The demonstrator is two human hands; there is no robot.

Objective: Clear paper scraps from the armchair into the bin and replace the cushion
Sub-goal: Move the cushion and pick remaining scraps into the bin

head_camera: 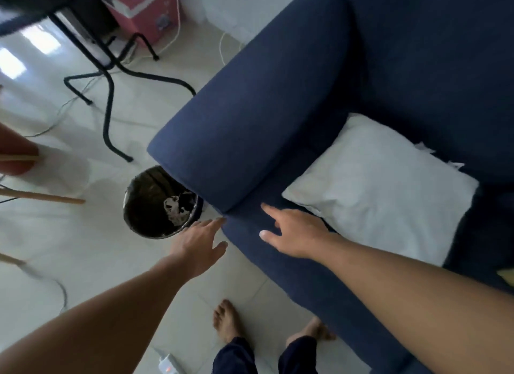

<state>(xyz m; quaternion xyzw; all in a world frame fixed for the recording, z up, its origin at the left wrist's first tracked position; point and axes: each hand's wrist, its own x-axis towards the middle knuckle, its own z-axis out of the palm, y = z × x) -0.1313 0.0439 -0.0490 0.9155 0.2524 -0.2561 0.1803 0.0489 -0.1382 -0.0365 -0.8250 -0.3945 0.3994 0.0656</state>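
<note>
The dark blue armchair (250, 128) fills the right of the view. A white cushion (383, 195) lies flat on its seat. Small white paper scraps (425, 148) poke out at the cushion's far corner, against the backrest. A black-lined bin (144, 206) stands on the floor beside the armrest, with crumpled white paper (175, 209) inside. My left hand (199, 243) hovers empty, fingers spread, just right of the bin. My right hand (294, 231) is over the seat's front left corner, fingers spread, holding nothing.
Black metal table legs (108, 95) and loose cables cross the pale tiled floor at the upper left. A pink box (150, 9) stands behind them. Wooden legs (41, 197) reach in from the left. My bare feet (225, 320) stand before the armchair, with a power strip (167, 365) nearby.
</note>
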